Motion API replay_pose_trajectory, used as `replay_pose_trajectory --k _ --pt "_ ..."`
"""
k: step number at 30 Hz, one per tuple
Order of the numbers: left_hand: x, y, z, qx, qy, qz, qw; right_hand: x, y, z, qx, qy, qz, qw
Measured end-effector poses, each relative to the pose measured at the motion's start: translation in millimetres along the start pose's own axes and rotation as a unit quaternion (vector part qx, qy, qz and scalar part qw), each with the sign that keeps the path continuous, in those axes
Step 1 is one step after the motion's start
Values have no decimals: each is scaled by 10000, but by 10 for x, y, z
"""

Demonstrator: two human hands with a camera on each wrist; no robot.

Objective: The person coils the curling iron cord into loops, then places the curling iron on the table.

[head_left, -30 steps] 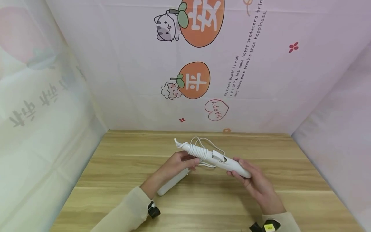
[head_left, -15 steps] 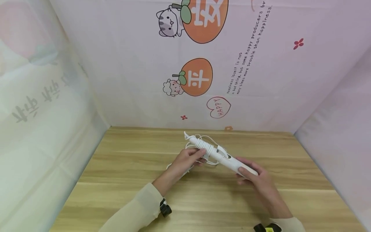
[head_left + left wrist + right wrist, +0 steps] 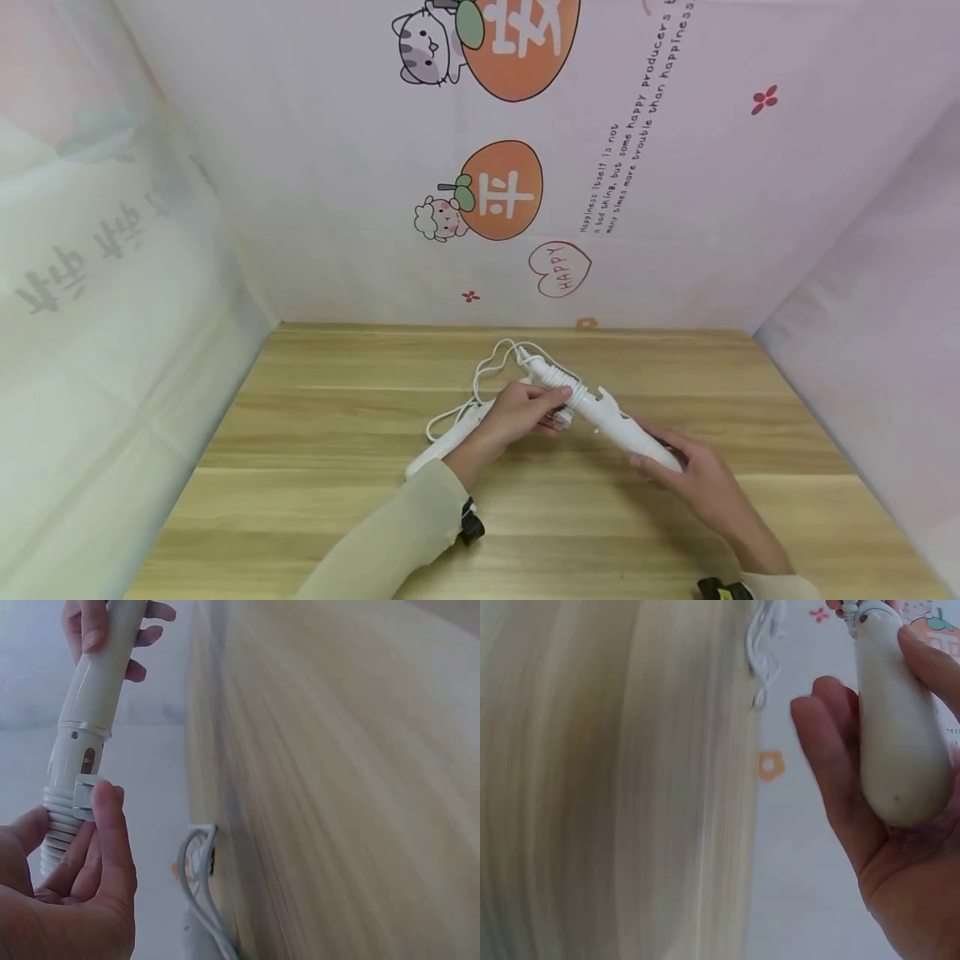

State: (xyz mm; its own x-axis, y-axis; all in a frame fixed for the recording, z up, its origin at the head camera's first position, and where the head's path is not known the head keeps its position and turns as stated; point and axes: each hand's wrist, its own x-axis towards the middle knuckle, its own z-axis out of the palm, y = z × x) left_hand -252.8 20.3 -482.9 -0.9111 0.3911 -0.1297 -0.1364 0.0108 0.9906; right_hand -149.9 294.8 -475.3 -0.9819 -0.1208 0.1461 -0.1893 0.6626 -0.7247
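Now we have it, just right of centre in the lower half of the head frame: a white wand (image 3: 630,437), held aloft over the wood-grain tabletop (image 3: 585,525), slanting down from upper left to lower right! On the near end, the right hand (image 3: 697,479) has the thick, rounded handle in its grasp, thumb to one side and fingers to the other. Across at the narrower end, the left hand (image 3: 521,408) pinches the coiled cord (image 3: 564,385), wound in tight rings about the wand, and look at the left wrist frame: a small white plug (image 3: 85,796) sits right at those fingers, its flat prongs showing. Further along, a white clip (image 3: 607,404) juts out from the wand's middle.

Over to the left of the head frame's centre, and a white bar (image 3: 435,450) lies aslant on the tabletop, partly covered by the left forearm, with a loose white cord (image 3: 480,379) looping above it and behind the left hand. Up top, the pale cloth (image 3: 337,250) shows off its orange fruit (image 3: 502,190) and, lower, a red outlined heart (image 3: 560,269) reading HAPPY.
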Motion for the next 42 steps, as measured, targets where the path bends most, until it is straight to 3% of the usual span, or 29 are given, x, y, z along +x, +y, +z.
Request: replay_pose_trajectory --k 2,5,10,14,20,25,32,35,40,42 --pt "52 -5 76 157 21 -66 9999 -19 35 -36 -634 32 -29 9980" --pt "136 -14 188 510 55 -169 9985 -37 93 -93 -1131 -22 -195 9934" --pt "263 18 396 1221 30 -256 9922 -92 199 -215 -1531 -168 -266 9877" --pt "340 80 541 1435 112 -289 9892 -96 299 -279 -1829 -132 -492 9818" --pt "453 53 726 1748 60 -565 9830 -118 448 -323 -1711 -50 -860 9815" --pt "542 -36 825 1920 4 -773 9783 -151 543 -331 -1688 -118 -653 9834" --pt "608 -101 931 1807 -300 -872 9792 -143 617 -347 -1903 -148 -112 9816" --pt "629 -120 960 2374 -369 -784 9676 -131 619 -353 -1898 -256 115 9814" --pt "808 -314 937 3668 -572 -359 9278 -100 620 -344 -1947 -365 418 9793" --pt "893 -419 938 3887 -620 -253 9189 -99 625 -344 -1982 -351 507 9782"
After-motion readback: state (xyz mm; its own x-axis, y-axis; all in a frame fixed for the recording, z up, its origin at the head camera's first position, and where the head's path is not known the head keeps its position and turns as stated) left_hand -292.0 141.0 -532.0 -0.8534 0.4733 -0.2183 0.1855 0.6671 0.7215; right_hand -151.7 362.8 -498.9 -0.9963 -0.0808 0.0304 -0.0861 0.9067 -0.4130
